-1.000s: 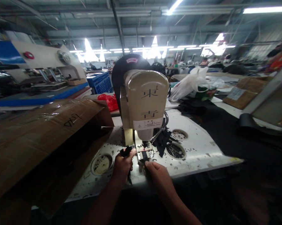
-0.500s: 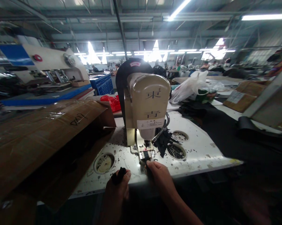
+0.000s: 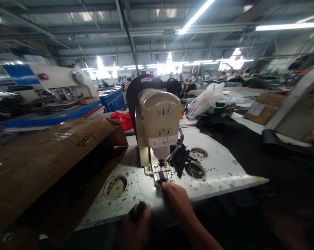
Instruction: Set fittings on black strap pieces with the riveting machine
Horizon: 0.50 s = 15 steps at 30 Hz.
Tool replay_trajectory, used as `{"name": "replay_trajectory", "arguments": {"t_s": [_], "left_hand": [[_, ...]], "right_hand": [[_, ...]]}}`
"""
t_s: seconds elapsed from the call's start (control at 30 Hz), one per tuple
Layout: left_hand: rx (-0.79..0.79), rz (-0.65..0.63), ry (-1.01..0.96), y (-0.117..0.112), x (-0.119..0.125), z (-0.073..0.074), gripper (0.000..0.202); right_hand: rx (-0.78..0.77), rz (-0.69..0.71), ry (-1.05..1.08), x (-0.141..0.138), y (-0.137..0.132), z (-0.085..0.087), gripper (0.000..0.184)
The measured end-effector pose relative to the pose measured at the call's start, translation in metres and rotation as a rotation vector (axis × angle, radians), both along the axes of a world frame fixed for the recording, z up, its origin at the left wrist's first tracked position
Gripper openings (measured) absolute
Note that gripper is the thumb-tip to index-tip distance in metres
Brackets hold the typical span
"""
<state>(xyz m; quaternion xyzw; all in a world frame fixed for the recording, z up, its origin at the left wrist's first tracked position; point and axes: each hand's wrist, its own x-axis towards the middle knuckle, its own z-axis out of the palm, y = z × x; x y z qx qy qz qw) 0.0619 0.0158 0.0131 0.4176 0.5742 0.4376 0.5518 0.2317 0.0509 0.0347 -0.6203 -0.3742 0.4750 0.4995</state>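
A cream-coloured bench machine with dark characters on its head stands before me, its lower tip over a small metal plate. A black fabric strip lies on that plate under the tip. My right hand pinches the strip's near end, just in front of the plate. My left hand, blurred, is closed around a small bunch of black strips near the table's front edge. Part of the left hand is lost in shadow.
An open cardboard box leans over the table's left side. Round cut-outs in the white table hold small scraps. Black fabric scraps lie right of the machine, and dark cloth covers the right side.
My left hand has drawn down and back toward the table edge with the bunch. The right hand still pinches the strip at the plate. The whole view has shifted slightly.
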Motion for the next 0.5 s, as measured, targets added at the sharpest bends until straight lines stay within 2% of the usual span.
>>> {"name": "replay_trajectory", "arguments": {"t_s": [0.3,0.5], "left_hand": [[-0.021,-0.044,0.02,-0.012,0.003,-0.001,0.056],[-0.108,-0.114,-0.066,-0.021,0.002,-0.014,0.065]], "right_hand": [[0.018,0.008,0.146,-0.005,0.001,-0.009,0.042],[0.091,-0.07,0.014,0.016,-0.04,-0.001,0.045]]}}
